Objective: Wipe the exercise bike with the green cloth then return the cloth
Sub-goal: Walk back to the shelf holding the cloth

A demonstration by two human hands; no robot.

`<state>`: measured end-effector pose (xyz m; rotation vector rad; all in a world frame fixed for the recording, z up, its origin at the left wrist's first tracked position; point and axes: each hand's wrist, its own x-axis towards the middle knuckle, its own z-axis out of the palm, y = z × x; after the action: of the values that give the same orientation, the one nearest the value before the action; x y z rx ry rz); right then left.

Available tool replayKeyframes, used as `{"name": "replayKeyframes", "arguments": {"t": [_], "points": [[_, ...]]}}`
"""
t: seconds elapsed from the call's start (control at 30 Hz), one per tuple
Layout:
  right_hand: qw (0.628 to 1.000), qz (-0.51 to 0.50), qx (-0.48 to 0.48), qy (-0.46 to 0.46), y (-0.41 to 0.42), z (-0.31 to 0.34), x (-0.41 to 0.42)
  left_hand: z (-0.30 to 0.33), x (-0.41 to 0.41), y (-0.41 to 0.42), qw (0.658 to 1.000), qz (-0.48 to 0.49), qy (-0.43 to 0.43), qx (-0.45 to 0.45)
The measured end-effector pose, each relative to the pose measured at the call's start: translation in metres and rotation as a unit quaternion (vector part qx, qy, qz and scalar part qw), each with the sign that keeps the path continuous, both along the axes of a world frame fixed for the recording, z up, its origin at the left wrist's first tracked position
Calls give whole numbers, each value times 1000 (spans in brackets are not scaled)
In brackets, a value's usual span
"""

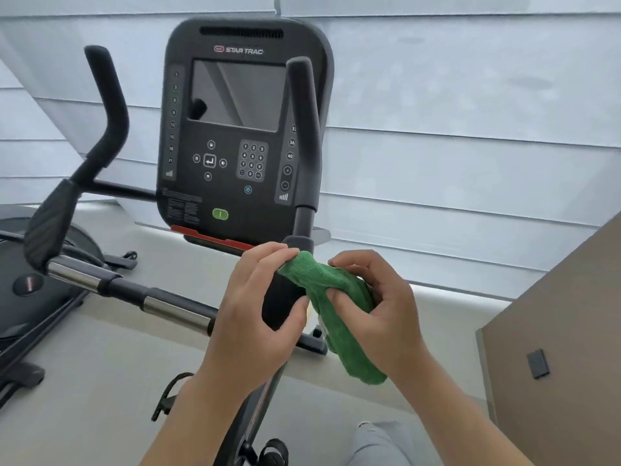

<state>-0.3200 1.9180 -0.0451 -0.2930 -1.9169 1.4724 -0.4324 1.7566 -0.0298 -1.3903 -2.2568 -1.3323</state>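
- The far left is taken up by a second machine (pixel 30 290), dark and only partly seen, which stands on the pale floor (pixel 100 364).
- The left handlebar (pixel 104 105) of the bike (pixel 242 136) is seen to rise beside the console, with a chrome-banded bar (pixel 127 290) below it; neither is touched.
- The console is seen at the centre, its screen dark and its keypad and green button facing the camera.
- The left hand (pixel 255 317) is held low at the centre; its fingers (pixel 272 253) are curled and one end of the cloth (pixel 336 304) is pinched by them, just beside the dark post of the right handlebar (pixel 302 136).
- The cloth is bunched and stretched between the two hands, against the base of that handlebar, its lower end hanging free.
- The right hand (pixel 379 304) grips the cloth's middle, fingers closed round it.
- The step in hand is judged to be the wiping of the right handlebar post; it is best done with the cloth wrapped fully round the post and drawn along its length under even tension, so that no side is missed.
- Behind, pale blinds (pixel 470 129) are drawn across the whole wall; at the right a brown panel (pixel 554 331) is seen.
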Motion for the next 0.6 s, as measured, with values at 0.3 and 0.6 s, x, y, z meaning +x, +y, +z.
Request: {"name": "replayKeyframes", "arguments": {"t": [0.3,0.6], "points": [[971,157,159,86,73,45,-67,21,-25,50,996,87,20,19],[890,389,228,72,74,39,-121,19,13,26,943,331,13,30]]}}
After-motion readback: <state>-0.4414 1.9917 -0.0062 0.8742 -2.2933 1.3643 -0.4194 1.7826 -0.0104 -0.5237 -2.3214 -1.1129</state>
